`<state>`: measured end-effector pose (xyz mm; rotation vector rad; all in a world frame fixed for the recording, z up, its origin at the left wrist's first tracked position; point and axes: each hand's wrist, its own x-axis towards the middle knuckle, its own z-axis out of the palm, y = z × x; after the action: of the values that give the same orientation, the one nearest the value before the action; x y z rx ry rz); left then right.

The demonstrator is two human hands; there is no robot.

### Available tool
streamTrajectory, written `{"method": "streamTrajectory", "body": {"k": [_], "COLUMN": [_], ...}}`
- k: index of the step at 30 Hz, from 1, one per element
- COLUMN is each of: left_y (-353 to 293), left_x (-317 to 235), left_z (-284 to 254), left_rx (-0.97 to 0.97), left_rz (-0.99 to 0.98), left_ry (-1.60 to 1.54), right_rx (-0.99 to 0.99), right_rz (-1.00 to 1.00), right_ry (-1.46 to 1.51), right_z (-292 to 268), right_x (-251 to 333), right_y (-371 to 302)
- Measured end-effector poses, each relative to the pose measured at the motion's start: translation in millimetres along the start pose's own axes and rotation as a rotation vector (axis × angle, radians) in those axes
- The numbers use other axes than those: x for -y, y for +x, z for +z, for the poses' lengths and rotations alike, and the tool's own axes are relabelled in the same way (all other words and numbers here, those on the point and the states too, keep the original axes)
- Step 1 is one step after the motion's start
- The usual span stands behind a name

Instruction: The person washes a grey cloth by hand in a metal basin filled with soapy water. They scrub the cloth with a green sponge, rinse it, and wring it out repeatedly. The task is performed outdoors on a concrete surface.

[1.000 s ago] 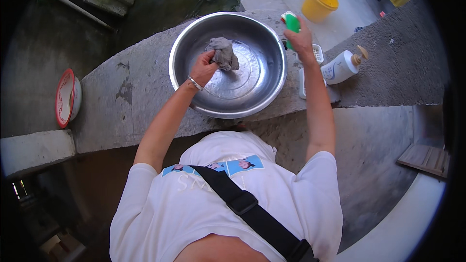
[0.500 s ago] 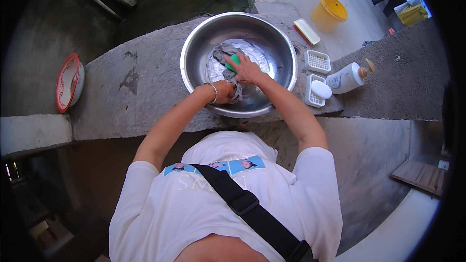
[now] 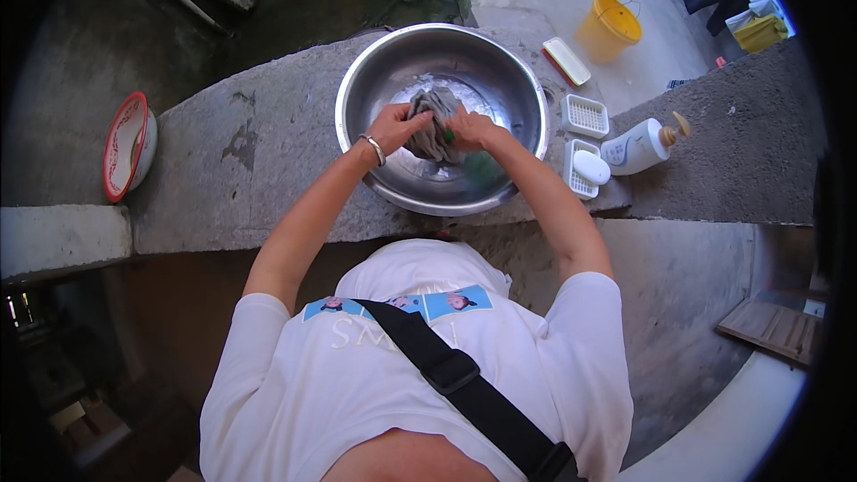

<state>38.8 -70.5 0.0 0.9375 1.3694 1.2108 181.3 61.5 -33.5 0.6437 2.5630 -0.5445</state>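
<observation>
Left hand (image 3: 393, 129): fingers gripping the left side of the grey cloth (image 3: 432, 107)
Right hand (image 3: 473, 130): at the cloth's right side; blur hides whether its fingers grip
Grey cloth: bunched inside the steel basin (image 3: 368, 94)
Steel basin: on the concrete counter (image 3: 196, 174)

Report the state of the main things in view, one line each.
Grey cloth, bunched up
Left hand, closed on the cloth
Right hand, against the cloth, grip unclear
Green item, by the right hand, partly blurred
Metal basin, upright on the ledge
Upper soap dish, grid showing
Lower soap dish, holding a white oval bar
Pump bottle, pump head on
Yellow bucket, upright
Red-and-white item, lying on the ledge
</observation>
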Motion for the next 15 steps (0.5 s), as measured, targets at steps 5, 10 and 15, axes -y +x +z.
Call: {"method": "streamTrajectory", "body": {"k": [5, 10, 15], "left_y": [-19, -38, -13], "left_x": [-35, -70, -36], "left_z": [19, 26, -2], "left_rx": [0.182, 0.222, -0.174], "left_rz": [0.071, 0.118, -0.003], "left_ry": [0.038, -0.545, -0.366], "right_rx": [0.084, -0.423, -0.637], "right_rz": [-0.146, -0.138, -0.225], "right_ry": [0.134, 0.177, 0.307], "right_z": [-62, -150, -146], "right_x": [-18, -31, -25], "right_y": [-56, -121, -69]}}
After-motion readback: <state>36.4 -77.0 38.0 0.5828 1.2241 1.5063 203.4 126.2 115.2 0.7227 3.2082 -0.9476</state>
